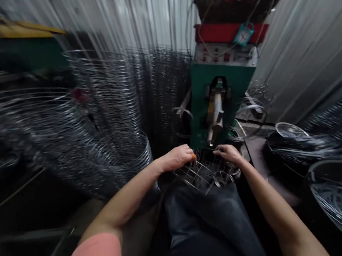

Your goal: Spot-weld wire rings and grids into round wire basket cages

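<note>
A ribbed metal wall (149, 13) rises behind a cramped workspace, where tall stacks of wire rings (107, 98) crowd the worker's left. A green machine (200, 94) stands upright directly ahead, a red box (218, 32) on top of its control panel and its metal arm (216, 113) angled down toward the worker. At lower right, a dark tub (316, 167) holds loose wires (341, 202), blurred toward the edge of the view. Dark cloth (205, 224) covers the worker's lap, and just beyond it lies a wire frame (193, 176), its open grid slightly tilted below the tip of the metal arm. The frame sits between the two bare hands and a little nearer the body than either. The left hand (178, 157) is closed on the frame's far left edge, fingers curled over the wire. The right hand (228, 154) is near the frame's far right side, fingers bent and close together; whether it grips the wire cannot be told. A small turquoise clock (243, 34) hangs against the red box, and a spot of orange (193, 157) shows at the left hand's fingertips.
</note>
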The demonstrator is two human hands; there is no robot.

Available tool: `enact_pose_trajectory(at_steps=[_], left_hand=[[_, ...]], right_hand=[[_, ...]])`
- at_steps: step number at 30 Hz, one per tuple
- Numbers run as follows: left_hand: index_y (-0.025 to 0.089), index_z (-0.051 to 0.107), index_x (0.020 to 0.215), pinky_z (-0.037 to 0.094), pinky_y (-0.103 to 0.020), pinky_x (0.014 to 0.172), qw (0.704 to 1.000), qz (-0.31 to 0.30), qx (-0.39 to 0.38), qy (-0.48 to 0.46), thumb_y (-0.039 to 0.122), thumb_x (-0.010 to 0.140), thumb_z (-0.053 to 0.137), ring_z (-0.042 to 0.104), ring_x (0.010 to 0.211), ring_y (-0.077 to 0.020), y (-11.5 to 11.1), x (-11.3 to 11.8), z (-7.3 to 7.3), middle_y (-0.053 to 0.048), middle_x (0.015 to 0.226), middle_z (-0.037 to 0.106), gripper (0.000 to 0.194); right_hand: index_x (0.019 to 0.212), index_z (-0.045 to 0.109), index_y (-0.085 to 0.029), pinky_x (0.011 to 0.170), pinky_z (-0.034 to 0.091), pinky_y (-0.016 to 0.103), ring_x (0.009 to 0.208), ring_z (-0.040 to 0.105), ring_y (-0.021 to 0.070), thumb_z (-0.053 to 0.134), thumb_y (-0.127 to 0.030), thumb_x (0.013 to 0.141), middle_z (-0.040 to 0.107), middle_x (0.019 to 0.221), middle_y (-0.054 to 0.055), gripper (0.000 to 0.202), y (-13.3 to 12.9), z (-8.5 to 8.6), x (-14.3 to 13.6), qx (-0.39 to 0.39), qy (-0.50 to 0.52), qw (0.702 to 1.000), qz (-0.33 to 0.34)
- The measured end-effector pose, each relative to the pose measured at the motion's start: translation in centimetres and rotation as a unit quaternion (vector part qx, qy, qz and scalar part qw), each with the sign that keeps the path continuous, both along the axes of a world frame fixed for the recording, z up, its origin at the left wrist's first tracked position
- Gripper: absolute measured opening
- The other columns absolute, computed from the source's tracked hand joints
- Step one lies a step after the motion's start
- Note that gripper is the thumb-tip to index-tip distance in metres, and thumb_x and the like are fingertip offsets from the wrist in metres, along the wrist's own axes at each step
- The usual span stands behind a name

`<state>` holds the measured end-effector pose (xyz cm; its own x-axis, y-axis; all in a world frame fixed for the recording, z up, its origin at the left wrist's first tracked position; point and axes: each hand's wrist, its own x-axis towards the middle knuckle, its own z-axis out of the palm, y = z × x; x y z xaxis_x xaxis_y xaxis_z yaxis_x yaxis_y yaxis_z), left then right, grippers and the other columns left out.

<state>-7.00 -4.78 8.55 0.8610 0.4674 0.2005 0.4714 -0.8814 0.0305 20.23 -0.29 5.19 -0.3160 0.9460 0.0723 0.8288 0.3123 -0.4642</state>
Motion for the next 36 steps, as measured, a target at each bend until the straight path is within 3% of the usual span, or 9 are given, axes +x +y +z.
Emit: enact_pose_trajectory(at_steps=[5, 10, 14, 18, 20, 22, 30, 33, 36], left_hand=[[0.020, 0.063, 0.095, 0.043, -0.028, 0.087, 0.994, 0.059, -0.059, -0.067, 0.016, 0.090, 0.042, 0.057, 0.084, -0.0142, -6.1, -5.2, 6.5, -0.004, 0.089, 0.064, 0.022], [0.017, 0.065, 0.096, 0.046, -0.026, 0.083, 0.953, 0.232, -0.090, -0.170, 0.020, 0.084, 0.051, 0.060, 0.090, -0.0151, -8.5, -10.9, 12.5, -0.003, 0.097, 0.066, 0.019], [0.014, 0.065, 0.100, 0.044, -0.031, 0.086, 0.893, 0.416, -0.055, -0.165, 0.018, 0.081, 0.051, 0.060, 0.093, -0.0172, -8.0, -15.8, 16.5, -0.002, 0.096, 0.067, 0.024], [0.014, 0.063, 0.103, 0.038, -0.041, 0.093, 0.818, 0.543, 0.104, -0.155, 0.022, 0.082, 0.049, 0.055, 0.103, -0.0231, -8.2, -19.0, 19.0, -0.003, 0.097, 0.064, 0.027], [0.013, 0.061, 0.104, 0.034, -0.045, 0.097, 0.791, 0.564, 0.176, -0.158, 0.021, 0.083, 0.045, 0.054, 0.104, -0.0246, -8.0, -19.1, 18.6, -0.005, 0.100, 0.062, 0.028], [0.011, 0.061, 0.102, 0.029, -0.050, 0.100, 0.783, 0.569, 0.207, -0.140, 0.018, 0.083, 0.042, 0.055, 0.103, -0.0259, -7.0, -18.1, 16.5, -0.009, 0.102, 0.061, 0.028], [0.011, 0.067, 0.092, 0.024, -0.054, 0.103, 0.825, 0.563, 0.049, -0.020, 0.006, 0.082, 0.038, 0.064, 0.089, -0.0255, -1.7, -11.4, 2.1, -0.017, 0.092, 0.068, 0.031], [0.011, 0.068, 0.092, 0.020, -0.057, 0.103, 0.831, 0.554, 0.038, -0.027, 0.006, 0.082, 0.037, 0.065, 0.090, -0.0266, -1.1, -10.8, -0.3, -0.019, 0.093, 0.067, 0.033], [0.012, 0.068, 0.093, 0.019, -0.058, 0.103, 0.834, 0.550, 0.022, -0.033, 0.006, 0.083, 0.037, 0.064, 0.092, -0.0265, -1.1, -10.9, -0.9, -0.018, 0.094, 0.068, 0.033]], right_hand=[[0.077, 0.070, -0.019, 0.055, 0.040, 0.025, 0.063, 0.059, 0.0175, 0.058, -0.051, 0.072, 0.066, 0.066, 0.002, 0.034, -2.3, 4.9, -0.6, 0.020, 0.145, 0.988, -0.052], [0.074, 0.069, -0.018, 0.051, 0.045, 0.026, 0.057, 0.059, 0.0179, 0.070, -0.051, 0.060, 0.065, 0.063, 0.003, 0.036, -5.3, 8.6, 0.5, -0.034, 0.322, 0.939, -0.112], [0.073, 0.070, -0.019, 0.050, 0.046, 0.025, 0.060, 0.059, 0.0187, 0.073, -0.050, 0.055, 0.066, 0.065, 0.003, 0.036, -7.6, 9.0, 0.8, -0.041, 0.323, 0.938, -0.119], [0.077, 0.072, -0.019, 0.052, 0.046, 0.026, 0.063, 0.061, 0.0201, 0.074, -0.052, 0.056, 0.068, 0.067, 0.003, 0.039, -8.6, 7.6, 1.6, -0.016, 0.284, 0.950, -0.130], [0.076, 0.072, -0.018, 0.052, 0.046, 0.026, 0.062, 0.061, 0.0200, 0.073, -0.052, 0.057, 0.068, 0.067, 0.004, 0.039, -9.0, 6.8, 1.7, -0.007, 0.289, 0.949, -0.127], [0.076, 0.072, -0.018, 0.051, 0.046, 0.025, 0.061, 0.061, 0.0194, 0.072, -0.052, 0.058, 0.067, 0.067, 0.004, 0.038, -9.6, 6.2, 1.4, -0.009, 0.298, 0.947, -0.121], [0.075, 0.071, -0.016, 0.054, 0.047, 0.027, 0.062, 0.060, 0.0200, 0.070, -0.057, 0.060, 0.066, 0.065, 0.005, 0.043, -13.0, 4.8, -0.7, -0.040, 0.314, 0.943, -0.097], [0.075, 0.071, -0.016, 0.055, 0.047, 0.027, 0.062, 0.060, 0.0201, 0.069, -0.059, 0.061, 0.066, 0.066, 0.005, 0.045, -13.8, 4.5, -0.8, -0.049, 0.305, 0.947, -0.087], [0.074, 0.070, -0.016, 0.054, 0.047, 0.027, 0.060, 0.060, 0.0199, 0.067, -0.061, 0.062, 0.065, 0.064, 0.005, 0.046, -14.8, 4.7, -1.4, -0.052, 0.286, 0.954, -0.075]])
